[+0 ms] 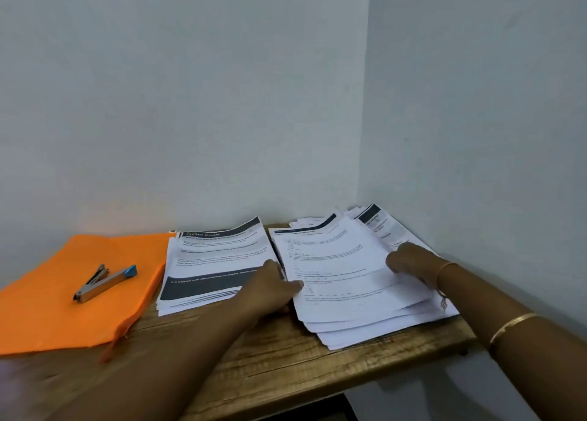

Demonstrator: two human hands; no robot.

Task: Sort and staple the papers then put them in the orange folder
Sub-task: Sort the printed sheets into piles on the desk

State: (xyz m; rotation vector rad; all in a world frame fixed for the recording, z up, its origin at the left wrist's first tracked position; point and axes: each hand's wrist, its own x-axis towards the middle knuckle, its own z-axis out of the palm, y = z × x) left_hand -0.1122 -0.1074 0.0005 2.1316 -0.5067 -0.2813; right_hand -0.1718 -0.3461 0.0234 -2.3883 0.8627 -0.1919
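In the head view, we see a wooden surface [286, 357] set into a corner of pale walls. The orange folder [47, 309] lies flat at the left end, closed, with the stapler [104, 282] resting on top of it, its blue end toward the papers. Just beside the folder sits the left stack [216, 262], fairly squared, with a dark-banded printed page uppermost. Next to it, in the corner, lies the right pile [365, 325], loosely fanned, its lower sheets jutting past the front edge of the surface. The left hand [273, 287] lies over the gap between the two stacks, its thumb resting on the left edge of the top sheet [336, 262] of the right pile; we cannot tell whether this grip pinches the sheet, as the fingers are hidden. The right hand [413, 262], a bangle at its wrist, has its grip curled round the right edge of that sheet, which is raised off the pile.
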